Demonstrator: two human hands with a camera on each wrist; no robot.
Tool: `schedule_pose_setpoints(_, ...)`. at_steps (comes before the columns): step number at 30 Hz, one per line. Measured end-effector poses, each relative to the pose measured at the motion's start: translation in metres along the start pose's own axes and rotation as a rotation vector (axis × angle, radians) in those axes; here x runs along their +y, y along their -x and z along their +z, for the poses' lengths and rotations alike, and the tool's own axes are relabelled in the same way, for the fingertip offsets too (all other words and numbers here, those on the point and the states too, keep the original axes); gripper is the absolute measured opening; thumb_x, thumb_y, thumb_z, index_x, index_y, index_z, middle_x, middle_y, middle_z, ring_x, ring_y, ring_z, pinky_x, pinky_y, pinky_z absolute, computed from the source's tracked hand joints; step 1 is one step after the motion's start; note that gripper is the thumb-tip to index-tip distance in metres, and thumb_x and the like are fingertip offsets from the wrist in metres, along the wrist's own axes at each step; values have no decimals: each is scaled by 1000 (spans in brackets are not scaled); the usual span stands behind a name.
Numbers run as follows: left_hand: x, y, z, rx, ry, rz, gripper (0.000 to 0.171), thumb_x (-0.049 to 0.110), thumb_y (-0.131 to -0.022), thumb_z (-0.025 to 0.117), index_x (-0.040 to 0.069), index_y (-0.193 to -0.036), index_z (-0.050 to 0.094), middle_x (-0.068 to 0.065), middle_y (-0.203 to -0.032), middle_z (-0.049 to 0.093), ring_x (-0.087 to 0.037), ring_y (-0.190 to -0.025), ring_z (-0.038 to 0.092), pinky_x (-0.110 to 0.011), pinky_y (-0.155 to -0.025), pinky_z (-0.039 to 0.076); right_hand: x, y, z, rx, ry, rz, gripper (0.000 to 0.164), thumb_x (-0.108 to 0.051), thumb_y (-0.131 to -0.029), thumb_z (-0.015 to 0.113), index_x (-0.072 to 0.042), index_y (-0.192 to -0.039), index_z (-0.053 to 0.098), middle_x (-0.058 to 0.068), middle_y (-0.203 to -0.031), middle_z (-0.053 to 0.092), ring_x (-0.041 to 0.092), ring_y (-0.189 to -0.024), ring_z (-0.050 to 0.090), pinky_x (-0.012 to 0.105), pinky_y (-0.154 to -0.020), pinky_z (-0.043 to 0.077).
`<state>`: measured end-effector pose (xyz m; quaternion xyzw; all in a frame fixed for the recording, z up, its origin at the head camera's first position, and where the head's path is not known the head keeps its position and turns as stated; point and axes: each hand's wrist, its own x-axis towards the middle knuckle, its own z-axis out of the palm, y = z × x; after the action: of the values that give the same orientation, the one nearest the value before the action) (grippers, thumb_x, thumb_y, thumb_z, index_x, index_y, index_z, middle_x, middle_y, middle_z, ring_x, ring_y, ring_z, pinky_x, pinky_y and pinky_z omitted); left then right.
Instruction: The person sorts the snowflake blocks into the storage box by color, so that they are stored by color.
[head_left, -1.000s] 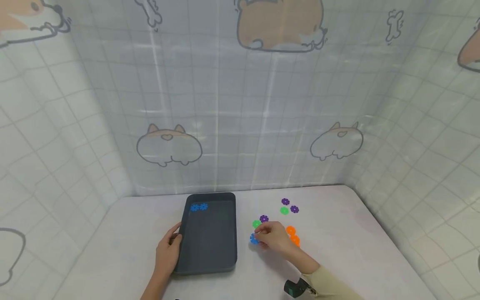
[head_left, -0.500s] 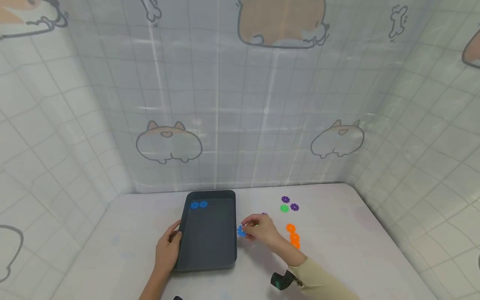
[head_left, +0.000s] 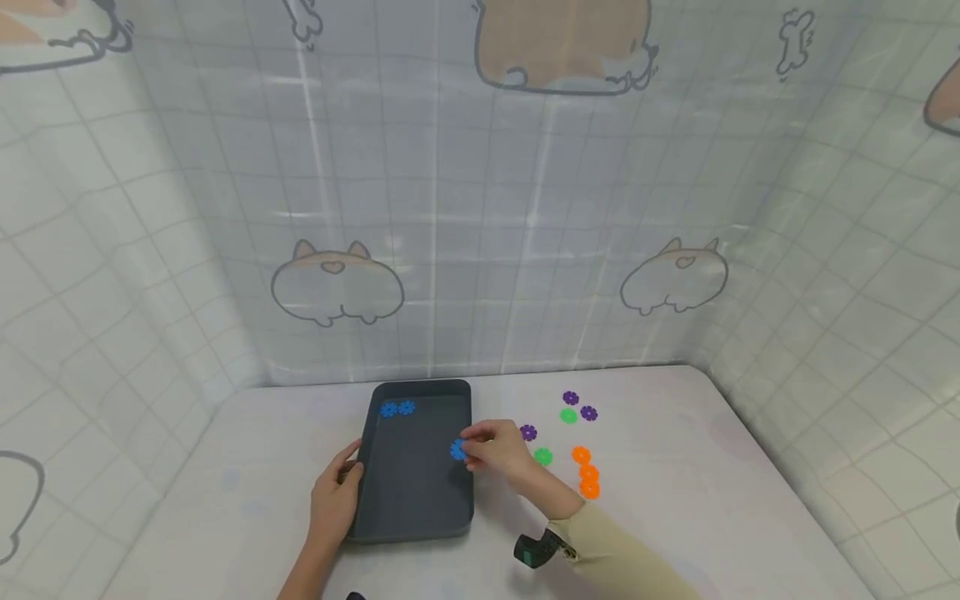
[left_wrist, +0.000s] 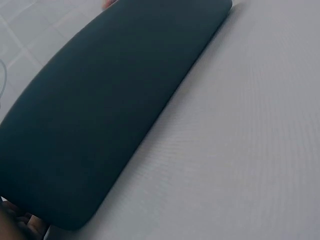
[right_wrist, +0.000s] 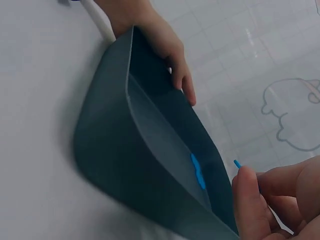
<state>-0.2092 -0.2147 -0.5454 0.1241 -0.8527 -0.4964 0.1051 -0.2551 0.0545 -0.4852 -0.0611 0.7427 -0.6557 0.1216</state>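
My right hand [head_left: 498, 450] pinches a blue notched plastic disc [head_left: 457, 450] by its edge, over the right rim of a dark grey rectangular tray [head_left: 416, 492]. In the right wrist view, the blue disc [right_wrist: 237, 163] shows only as a thin edge past the fingertips. Two more blue discs [head_left: 397, 408] lie side by side in the tray's far left corner. My left hand [head_left: 335, 500] holds the tray's left side, thumb and fingers at the rim. Seen from the left wrist, the tray's outer wall [left_wrist: 100, 105] fills much of the view.
Right of the tray, on the white table [head_left: 675, 500], lie purple discs [head_left: 588, 413], green discs [head_left: 543, 457] and a row of orange discs [head_left: 589, 473]. A patterned curtain [head_left: 480, 317] stands behind and at both sides. A black wrist camera [head_left: 536, 550] sits at my right sleeve.
My right hand has lifted the blue disc from the table and carried it left to the tray's right rim. Discs behind the hand are uncovered. The left hand stays put.
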Motion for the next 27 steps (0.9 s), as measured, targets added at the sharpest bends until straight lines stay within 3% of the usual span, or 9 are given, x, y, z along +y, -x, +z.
schedule_pose_setpoints(13,2,1,0,10,8,-2,40,15,-102,45,13,-142,50,-19,-119,60,-27,-98,55,-39,-79,42,-4,-26,29,40,-30,7,11,4,-86,68,4,-97,70,10,-81,65,14,-60,65,30,-60,55)
schedule_pose_setpoints(27,-3,1,2,27,15,24,39,14,-102,45,13,-140,52,-17,-116,61,-25,-94,55,-34,-76,42,-5,-54,41,65,-37,46,11,2,-89,66,3,-99,68,9,-85,65,15,-64,65,29,-62,55)
